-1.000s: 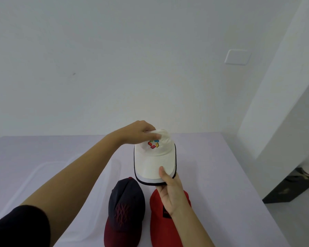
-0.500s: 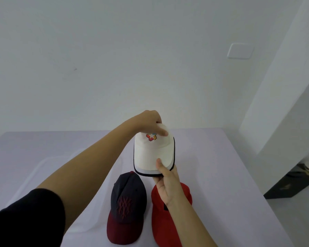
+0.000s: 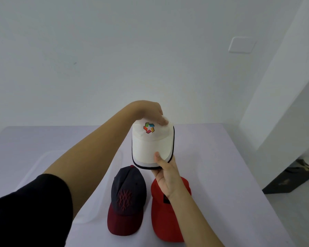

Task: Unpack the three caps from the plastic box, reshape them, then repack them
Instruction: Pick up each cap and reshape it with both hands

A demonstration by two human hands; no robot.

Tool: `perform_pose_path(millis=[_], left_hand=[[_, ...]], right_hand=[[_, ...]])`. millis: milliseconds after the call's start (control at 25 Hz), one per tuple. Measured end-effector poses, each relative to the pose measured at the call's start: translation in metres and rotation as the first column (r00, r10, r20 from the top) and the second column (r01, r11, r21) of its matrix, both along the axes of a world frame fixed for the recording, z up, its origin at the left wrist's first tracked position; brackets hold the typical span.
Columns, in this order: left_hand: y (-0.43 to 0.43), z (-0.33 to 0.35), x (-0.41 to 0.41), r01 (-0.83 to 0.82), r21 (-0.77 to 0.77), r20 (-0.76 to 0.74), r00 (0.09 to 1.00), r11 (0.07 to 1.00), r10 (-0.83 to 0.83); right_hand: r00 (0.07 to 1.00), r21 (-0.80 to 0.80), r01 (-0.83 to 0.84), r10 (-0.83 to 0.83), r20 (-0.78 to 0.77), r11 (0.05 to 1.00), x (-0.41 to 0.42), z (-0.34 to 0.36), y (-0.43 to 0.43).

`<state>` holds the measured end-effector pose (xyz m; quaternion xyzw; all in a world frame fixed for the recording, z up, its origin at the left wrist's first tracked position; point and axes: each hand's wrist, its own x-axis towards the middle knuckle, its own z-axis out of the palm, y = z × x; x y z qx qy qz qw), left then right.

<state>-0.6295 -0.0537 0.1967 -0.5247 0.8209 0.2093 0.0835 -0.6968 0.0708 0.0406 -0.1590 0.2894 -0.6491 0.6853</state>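
Note:
A white cap (image 3: 150, 147) with a multicoloured logo and a dark-edged brim is held up above the table. My right hand (image 3: 165, 172) pinches the front of its brim from below, thumb on top. My left hand (image 3: 148, 111) reaches over and grips the top of its crown. On the table below lie a navy cap with a maroon brim (image 3: 128, 200) and a red cap (image 3: 168, 216), side by side; my right forearm covers part of the red one. The clear plastic box (image 3: 43, 163) sits at the left, mostly behind my left arm.
The pale table (image 3: 221, 175) ends at the right, where the floor holds a dark flat bag (image 3: 291, 180). A white wall with a switch plate (image 3: 241, 45) stands behind the table.
Both hands have lifted the white cap slightly higher and closer to me, its crown now fuller. My left hand has shifted on the crown top. The two caps on the table stayed put.

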Motion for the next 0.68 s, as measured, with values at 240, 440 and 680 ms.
perform_pose_path(millis=[240, 440, 680], left_hand=[[0.002, 0.002, 0.007, -0.041, 0.001, 0.005, 0.999, 0.999, 0.041], [-0.005, -0.01, 0.039, -0.094, 0.066, -0.558, 0.822, 0.993, 0.115], [-0.002, -0.06, 0.047, -0.139, -0.027, -0.769, 0.635, 0.99, 0.069]], right_hand=[[0.999, -0.002, -0.041, 0.041, 0.001, 0.999, -0.006, 0.001, 0.002], [0.971, 0.058, 0.008, -0.022, 0.236, 0.998, -0.016, 0.003, 0.002], [0.952, 0.095, 0.002, -0.031, 0.306, 0.995, -0.01, 0.014, 0.004]])
